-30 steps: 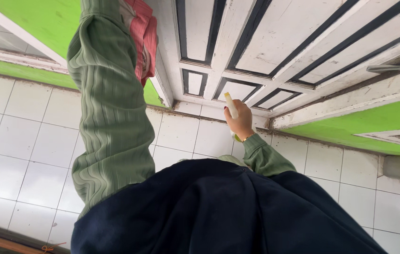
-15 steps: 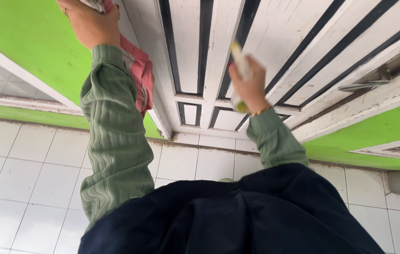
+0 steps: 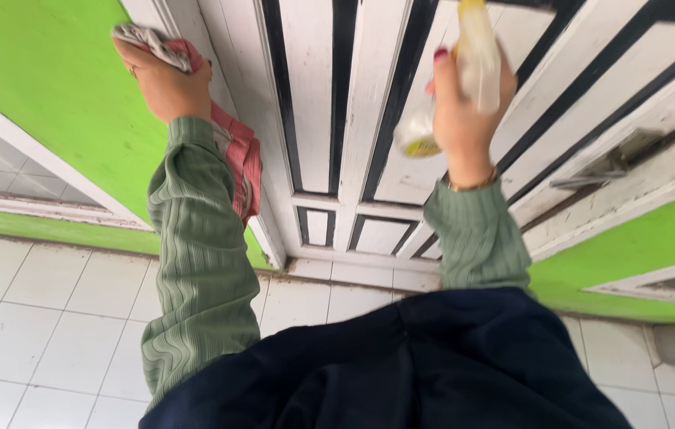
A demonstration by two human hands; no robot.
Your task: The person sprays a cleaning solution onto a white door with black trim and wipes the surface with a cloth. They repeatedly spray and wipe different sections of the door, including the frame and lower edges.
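The left hand [image 3: 164, 83] is gripping a red and grey cloth [image 3: 238, 155] against the white door frame [image 3: 274, 230], fingers closed on it, while the right hand [image 3: 460, 119] is clutching a pale spray bottle [image 3: 476, 59] close to the panelled door [image 3: 329, 95]. The dangling cloth is risking snagging the frame edge, and the bottle is probably risking knocking the door handle [image 3: 603, 163]; open room is lying over the tiled floor [image 3: 51, 318].

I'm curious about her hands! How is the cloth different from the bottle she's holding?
The cloth is soft, red-striped and droops below the left hand; the spray bottle is stiff, pale yellowish and points upward in the right hand. The cloth is by the door's edge, the bottle before its panels. Both are gripped near the white door.
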